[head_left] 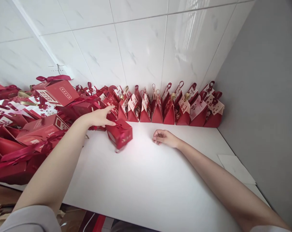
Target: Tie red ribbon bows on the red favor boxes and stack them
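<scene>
My left hand (102,116) reaches in from the left, its thumb and index finger spread around the back of a red gift box (120,132) with a dark red ribbon. The box is tilted and slightly blurred over the white tabletop; its lower corner points toward me. Some fingers of this hand are hidden. My right hand (165,138) is loosely curled with nothing seen in it, just above the tabletop in front of a row of gift boxes. These peaked red boxes (169,112) have cream printed flaps and ribbon loops.
A heap of red gift boxes (39,129) with ribbons covers the left side of the table (141,183). White tiled wall (138,48) rises behind. At the right stands a grey panel (264,96), with white sheets (235,167) beside it. Cardboard (72,220) shows below the front edge.
</scene>
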### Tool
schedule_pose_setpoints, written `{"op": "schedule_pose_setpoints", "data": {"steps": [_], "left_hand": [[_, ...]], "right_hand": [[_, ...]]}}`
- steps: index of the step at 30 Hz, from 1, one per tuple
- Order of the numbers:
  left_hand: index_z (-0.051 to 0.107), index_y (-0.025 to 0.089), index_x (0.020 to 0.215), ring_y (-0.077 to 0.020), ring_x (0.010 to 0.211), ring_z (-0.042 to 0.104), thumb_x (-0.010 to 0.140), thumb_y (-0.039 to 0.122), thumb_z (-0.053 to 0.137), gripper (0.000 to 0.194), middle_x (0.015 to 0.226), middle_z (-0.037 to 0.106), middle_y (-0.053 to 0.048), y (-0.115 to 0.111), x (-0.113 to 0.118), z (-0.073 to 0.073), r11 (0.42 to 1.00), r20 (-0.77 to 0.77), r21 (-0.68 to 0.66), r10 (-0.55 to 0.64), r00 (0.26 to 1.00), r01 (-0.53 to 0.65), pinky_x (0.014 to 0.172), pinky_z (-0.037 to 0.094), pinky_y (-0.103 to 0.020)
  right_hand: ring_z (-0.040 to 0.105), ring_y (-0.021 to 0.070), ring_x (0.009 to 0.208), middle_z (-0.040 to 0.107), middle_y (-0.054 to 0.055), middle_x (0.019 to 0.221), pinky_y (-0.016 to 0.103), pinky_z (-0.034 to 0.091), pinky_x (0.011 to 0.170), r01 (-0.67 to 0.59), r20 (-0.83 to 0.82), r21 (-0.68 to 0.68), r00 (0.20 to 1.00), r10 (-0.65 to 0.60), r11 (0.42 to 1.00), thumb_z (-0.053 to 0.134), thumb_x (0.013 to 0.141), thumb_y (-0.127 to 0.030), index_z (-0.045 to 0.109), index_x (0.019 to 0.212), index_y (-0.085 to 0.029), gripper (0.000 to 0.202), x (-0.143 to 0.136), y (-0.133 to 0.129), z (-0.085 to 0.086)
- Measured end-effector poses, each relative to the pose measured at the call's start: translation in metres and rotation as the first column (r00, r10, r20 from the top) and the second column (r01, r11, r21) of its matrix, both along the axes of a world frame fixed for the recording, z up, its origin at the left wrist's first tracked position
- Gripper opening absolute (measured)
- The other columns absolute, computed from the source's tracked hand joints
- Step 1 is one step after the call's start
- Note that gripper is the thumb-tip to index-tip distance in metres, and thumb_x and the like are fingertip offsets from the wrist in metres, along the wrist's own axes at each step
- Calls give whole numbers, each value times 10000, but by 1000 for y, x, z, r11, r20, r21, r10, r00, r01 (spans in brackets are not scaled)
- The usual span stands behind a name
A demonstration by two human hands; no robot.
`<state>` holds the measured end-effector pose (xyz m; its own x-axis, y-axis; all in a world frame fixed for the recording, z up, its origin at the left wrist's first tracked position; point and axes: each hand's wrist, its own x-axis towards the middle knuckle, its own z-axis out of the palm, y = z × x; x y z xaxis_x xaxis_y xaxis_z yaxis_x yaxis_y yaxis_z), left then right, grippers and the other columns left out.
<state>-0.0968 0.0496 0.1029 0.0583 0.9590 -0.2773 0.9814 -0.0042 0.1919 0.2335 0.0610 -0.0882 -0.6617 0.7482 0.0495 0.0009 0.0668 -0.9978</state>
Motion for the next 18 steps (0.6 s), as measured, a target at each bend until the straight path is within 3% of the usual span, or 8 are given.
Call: {"op": "schedule_pose_setpoints", "data": {"steps": [3, 7, 10, 13, 15, 16, 18], "left_hand": [[169, 291, 1541, -223, 920, 719, 811, 603, 537, 875, 1431, 529, -131, -30, 13, 7, 996, 147, -87, 14, 989, -1, 785, 555, -295], [403, 261, 1454, -249, 1168, 622, 819, 603, 525, 731, 1315, 635, -74, -49, 20, -1, 999, 52, -28, -33, 998, 34, 952, 501, -311], [489, 245, 1387, -283, 1153, 622, 856, 574, 490, 625, 1269, 657, -80, -55, 26, -7, 989, -33, 146, 10, 999, -5, 973, 490, -382], [569, 202, 1291, -349, 1212, 561, 901, 511, 458, 510, 1282, 632, -122, -65, 42, -13, 898, -129, 438, 11, 992, 47, 1042, 409, -509], [589, 222, 1246, -311, 1236, 540, 929, 451, 450, 415, 1298, 615, -97, -74, 57, -20, 852, -15, 493, -197, 980, 179, 1075, 386, -480], [599, 235, 1219, -278, 1235, 542, 934, 428, 462, 370, 1301, 612, -79, -79, 64, -26, 846, 104, 468, -342, 934, 258, 1081, 394, -438], [608, 238, 1165, -242, 1243, 540, 937, 373, 481, 294, 1309, 602, -75, -85, 76, -42, 817, 373, 395, -560, 740, 420, 1083, 404, -386]], "right_hand": [[611, 141, 668, 654, 25, 741, 280, 523, 603, -3, -5, -2, 1000, 3, 1000, 741, 763, -512, 590, 793, -169, 376, 0, 1, -2], [605, 135, 657, 650, 15, 732, 281, 521, 618, 1, -11, -5, 1000, -1, 1000, 742, 765, -511, 597, 805, -173, 370, 1, 0, -2], [597, 132, 628, 652, 17, 720, 274, 515, 586, 4, 0, -14, 1000, -4, 1000, 747, 758, -514, 602, 802, -173, 372, 1, 0, 0], [593, 128, 620, 655, 20, 725, 266, 512, 569, 7, 1, -18, 1000, -7, 1000, 757, 747, -511, 605, 794, -172, 375, 1, -1, 2], [597, 130, 629, 650, 20, 723, 267, 517, 574, 9, -2, -18, 1000, -9, 1000, 758, 744, -513, 604, 791, -172, 377, 1, -1, 2], [601, 133, 639, 649, 21, 727, 268, 521, 579, 11, -3, -18, 1000, -11, 1000, 757, 745, -514, 603, 793, -172, 378, 1, -1, 2], [610, 139, 662, 652, 26, 743, 269, 525, 588, 16, -3, -14, 1000, -16, 1000, 750, 753, -514, 601, 801, -174, 375, 1, -1, 2]]}}
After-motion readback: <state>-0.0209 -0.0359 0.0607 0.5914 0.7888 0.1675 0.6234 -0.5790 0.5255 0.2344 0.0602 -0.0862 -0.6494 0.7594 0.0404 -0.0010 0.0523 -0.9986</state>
